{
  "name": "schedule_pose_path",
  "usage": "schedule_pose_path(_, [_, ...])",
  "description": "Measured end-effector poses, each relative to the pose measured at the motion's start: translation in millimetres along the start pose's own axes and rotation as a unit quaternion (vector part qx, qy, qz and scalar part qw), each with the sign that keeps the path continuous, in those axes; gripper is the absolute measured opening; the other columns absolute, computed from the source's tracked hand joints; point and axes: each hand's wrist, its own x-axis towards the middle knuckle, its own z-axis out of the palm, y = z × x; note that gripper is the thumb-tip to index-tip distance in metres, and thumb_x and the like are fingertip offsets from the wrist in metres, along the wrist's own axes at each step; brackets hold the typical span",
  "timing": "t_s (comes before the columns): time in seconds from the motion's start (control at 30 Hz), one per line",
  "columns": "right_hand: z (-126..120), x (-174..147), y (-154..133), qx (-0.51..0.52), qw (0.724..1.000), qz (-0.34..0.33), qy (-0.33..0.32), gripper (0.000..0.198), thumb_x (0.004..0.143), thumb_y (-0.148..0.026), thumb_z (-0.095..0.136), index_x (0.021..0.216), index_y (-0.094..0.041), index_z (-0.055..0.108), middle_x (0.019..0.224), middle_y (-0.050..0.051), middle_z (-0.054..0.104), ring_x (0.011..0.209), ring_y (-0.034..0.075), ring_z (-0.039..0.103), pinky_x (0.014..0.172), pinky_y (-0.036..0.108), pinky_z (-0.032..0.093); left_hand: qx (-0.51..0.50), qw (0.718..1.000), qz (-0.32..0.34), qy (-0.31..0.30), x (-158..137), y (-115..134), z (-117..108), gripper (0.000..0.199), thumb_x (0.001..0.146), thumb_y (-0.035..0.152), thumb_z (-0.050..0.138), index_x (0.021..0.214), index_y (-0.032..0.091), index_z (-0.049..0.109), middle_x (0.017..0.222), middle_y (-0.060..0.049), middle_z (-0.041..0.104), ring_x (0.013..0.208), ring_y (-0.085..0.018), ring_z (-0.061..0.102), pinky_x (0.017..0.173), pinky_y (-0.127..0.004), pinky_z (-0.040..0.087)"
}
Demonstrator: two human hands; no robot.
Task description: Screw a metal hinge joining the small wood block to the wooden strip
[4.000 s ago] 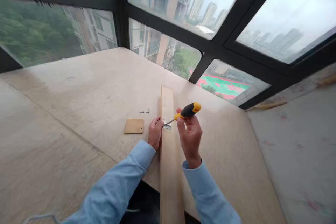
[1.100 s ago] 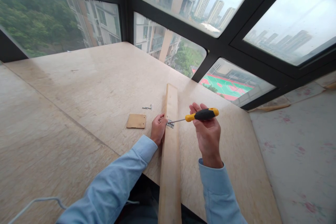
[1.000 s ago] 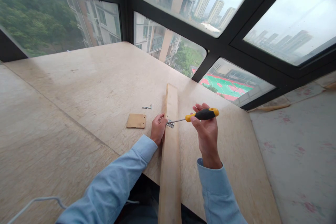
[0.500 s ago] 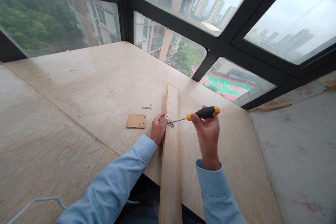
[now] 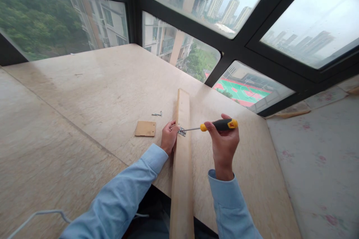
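Note:
A long pale wooden board [image 5: 183, 171] runs away from me, its near end over my lap. On its top face lies a small metal hinge [image 5: 182, 132] with holes. My left hand [image 5: 168, 138] is closed at the board's left edge, thumb beside the hinge; what its fingertips pinch is too small to make out. My right hand [image 5: 224, 145] grips the black and yellow handle of a screwdriver [image 5: 220, 124]. The shaft points left, nearly level, and its tip is at the hinge, close to my left thumb.
Left of the board lie a small square wooden piece [image 5: 145, 129] with holes and a few screws [image 5: 157, 114]. A pale cable [image 5: 42, 212] crosses the lower left of the stone-patterned surface [image 5: 92, 97]. Dark-framed windows [image 5: 182, 22] border the far side; a floral wall [image 5: 319, 157] stands at right.
My right hand has shifted slightly right, and the screwdriver's handle has dropped and turned, a red mark now showing near its end. My left hand and the board stay in place.

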Motion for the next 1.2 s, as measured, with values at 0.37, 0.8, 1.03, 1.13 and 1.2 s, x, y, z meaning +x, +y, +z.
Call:
schedule_pose_path(0.37, [-4.1,-0.2,-4.4,0.017,0.997,0.016,-0.076,0.069,0.062,-0.038,0.084,0.119,-0.025,0.047,0.123,0.007,0.060,0.112,0.022,0.062,0.099,0.045,0.050,-0.009,1.000,-0.005,-0.004,0.6,0.2,-0.4,0.043,0.064,0.026,0.066,0.104,0.011,0.065,0.073,-0.002,0.070,0.064,-0.017,0.063,0.056,-0.024,0.046])
schedule_pose_path(0.8, [-3.4,-4.8,-11.1,0.081,0.990,0.013,-0.111,0.051,0.068,-0.028,0.078,0.110,-0.025,0.049,0.129,0.010,0.059,0.119,0.024,0.060,0.104,0.050,0.045,0.001,1.000,0.005,-0.001,2.0,-1.1,-1.1,0.040,0.063,0.025,0.066,0.101,0.012,0.067,0.072,-0.002,0.069,0.061,-0.015,0.060,0.056,-0.024,0.045])
schedule_pose_path(1.03, [-8.9,0.0,4.5,-0.061,0.998,0.011,-0.028,0.048,0.066,-0.037,0.083,0.095,-0.021,0.049,0.079,-0.003,0.063,0.077,0.017,0.067,0.079,0.037,0.057,-0.007,1.000,0.000,-0.005,1.9,-1.4,-1.0,0.040,0.063,0.026,0.066,0.101,0.012,0.067,0.071,-0.002,0.068,0.061,-0.016,0.061,0.054,-0.024,0.045])
schedule_pose_path(1.13, [-8.4,-2.8,-2.1,0.025,0.998,0.030,-0.047,0.054,0.067,-0.031,0.082,0.109,-0.021,0.049,0.092,0.002,0.069,0.091,0.021,0.069,0.089,0.045,0.054,-0.007,1.000,-0.001,-0.004,1.5,-1.2,-0.9,0.040,0.063,0.025,0.066,0.101,0.013,0.067,0.071,-0.002,0.069,0.061,-0.015,0.061,0.055,-0.024,0.046])
schedule_pose_path(1.2, [-8.1,-4.6,-9.1,0.084,0.991,0.048,-0.088,0.062,0.067,-0.026,0.080,0.120,-0.022,0.046,0.104,0.005,0.070,0.102,0.022,0.068,0.098,0.050,0.049,0.001,1.000,0.002,-0.001,1.6,-1.5,-0.9,0.039,0.064,0.025,0.066,0.101,0.012,0.067,0.072,-0.001,0.069,0.061,-0.015,0.061,0.055,-0.023,0.046])
